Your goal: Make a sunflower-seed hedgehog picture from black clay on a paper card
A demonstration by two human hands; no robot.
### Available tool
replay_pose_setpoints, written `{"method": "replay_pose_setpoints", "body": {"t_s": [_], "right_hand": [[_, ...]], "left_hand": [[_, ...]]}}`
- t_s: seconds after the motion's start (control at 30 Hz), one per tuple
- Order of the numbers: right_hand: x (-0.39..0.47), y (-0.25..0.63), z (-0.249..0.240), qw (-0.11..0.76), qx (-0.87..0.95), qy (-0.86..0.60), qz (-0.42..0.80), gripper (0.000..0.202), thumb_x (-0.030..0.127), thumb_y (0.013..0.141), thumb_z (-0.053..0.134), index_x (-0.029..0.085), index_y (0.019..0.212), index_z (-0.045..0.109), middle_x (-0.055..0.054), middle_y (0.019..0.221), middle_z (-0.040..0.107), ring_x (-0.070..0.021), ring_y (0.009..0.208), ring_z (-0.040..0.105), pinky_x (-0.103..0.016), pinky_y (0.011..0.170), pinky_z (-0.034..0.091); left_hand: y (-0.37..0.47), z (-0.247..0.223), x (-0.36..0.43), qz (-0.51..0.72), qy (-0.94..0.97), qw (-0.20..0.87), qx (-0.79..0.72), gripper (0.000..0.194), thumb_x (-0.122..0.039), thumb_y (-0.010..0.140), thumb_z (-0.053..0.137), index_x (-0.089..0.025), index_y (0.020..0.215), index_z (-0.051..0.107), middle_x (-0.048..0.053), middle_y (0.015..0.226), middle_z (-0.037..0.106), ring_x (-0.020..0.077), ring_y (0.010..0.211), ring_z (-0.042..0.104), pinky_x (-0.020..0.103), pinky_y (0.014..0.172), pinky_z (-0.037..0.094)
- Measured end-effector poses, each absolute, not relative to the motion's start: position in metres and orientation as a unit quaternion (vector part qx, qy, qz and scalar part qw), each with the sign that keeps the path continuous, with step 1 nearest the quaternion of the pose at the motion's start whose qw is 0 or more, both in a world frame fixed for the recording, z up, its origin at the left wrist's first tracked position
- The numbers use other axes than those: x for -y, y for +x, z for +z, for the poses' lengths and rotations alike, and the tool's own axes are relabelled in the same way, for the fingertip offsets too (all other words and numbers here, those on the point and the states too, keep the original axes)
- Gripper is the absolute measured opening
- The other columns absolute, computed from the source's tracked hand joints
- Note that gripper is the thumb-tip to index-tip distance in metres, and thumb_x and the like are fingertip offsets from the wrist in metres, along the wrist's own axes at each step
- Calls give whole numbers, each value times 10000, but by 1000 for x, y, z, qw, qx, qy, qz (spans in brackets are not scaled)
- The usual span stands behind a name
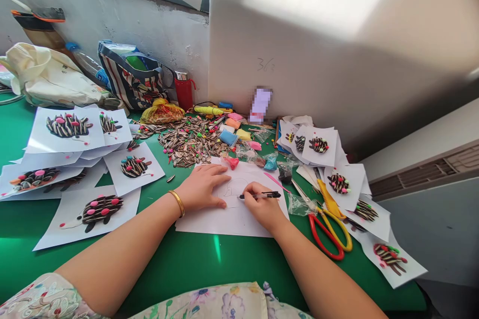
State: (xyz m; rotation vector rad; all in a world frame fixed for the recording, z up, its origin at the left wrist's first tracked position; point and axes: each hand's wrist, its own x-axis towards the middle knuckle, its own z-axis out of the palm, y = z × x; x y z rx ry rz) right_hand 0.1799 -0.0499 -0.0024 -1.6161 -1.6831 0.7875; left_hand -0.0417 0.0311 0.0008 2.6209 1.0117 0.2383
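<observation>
My right hand [262, 204] grips a black pen [270, 195], its tip on a sheet of white paper [224, 222]. Thin drawn lines show on the sheet between my hands. My left hand [204, 187] lies flat on the paper with fingers spread, a gold bangle [177, 203] around its wrist. Just past the sheet is a heap of striped sunflower seeds [192, 142]. Small lumps of coloured clay lie beside it, among them a blue piece [228, 137] and a red one [231, 162], some in clear wrappers.
Papers bearing seed hedgehogs [101, 209] are stacked at left; more such papers [320, 144] lie at right. Scissors [329, 232] with red and yellow handles rest right of my sheet. A red flask [184, 90], striped bag [130, 79] and phone [261, 104] stand along the wall.
</observation>
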Motion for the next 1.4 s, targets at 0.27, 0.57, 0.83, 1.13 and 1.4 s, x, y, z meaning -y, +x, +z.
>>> {"method": "replay_pose_setpoints", "body": {"t_s": [0.27, 0.57, 0.83, 1.13, 1.4], "right_hand": [[49, 182, -3, 357, 627, -622, 303, 138, 267, 817, 483, 228, 761, 603, -2, 753, 650, -188, 740, 591, -285, 649, 440], [48, 182, -3, 353, 627, -624, 304, 137, 278, 816, 482, 230, 761, 599, -11, 765, 654, -201, 771, 597, -291, 658, 444], [49, 181, -3, 346, 634, -621, 306, 133, 261, 822, 480, 229, 766, 597, -5, 764, 652, -197, 771, 599, -291, 661, 437], [50, 180, -2, 335, 636, -624, 307, 139, 264, 835, 478, 226, 775, 596, -3, 772, 653, -194, 781, 604, -296, 692, 436], [50, 179, 0, 328, 637, -622, 315, 131, 257, 824, 488, 224, 763, 599, 5, 760, 654, -186, 770, 602, -285, 683, 430]], "left_hand": [[-42, 0, -32, 83, 920, 154, -351, 770, -640, 668, 736, -349, 1353, 539, 57, 1506, 432, 337, 1376, 361, 503, 1126, 228], [-41, 0, -31, 84, 920, 152, -350, 765, -643, 666, 735, -347, 1346, 545, 54, 1510, 427, 337, 1374, 364, 504, 1129, 223], [-42, -1, -31, 83, 922, 144, -350, 782, -660, 661, 729, -344, 1351, 542, 58, 1505, 435, 344, 1372, 367, 512, 1109, 255], [-42, -1, -31, 83, 919, 152, -353, 786, -661, 662, 729, -348, 1357, 538, 57, 1506, 432, 345, 1374, 362, 512, 1112, 246], [-43, 0, -31, 82, 922, 143, -350, 781, -659, 674, 723, -335, 1360, 537, 62, 1503, 438, 337, 1372, 368, 516, 1100, 264]]}}
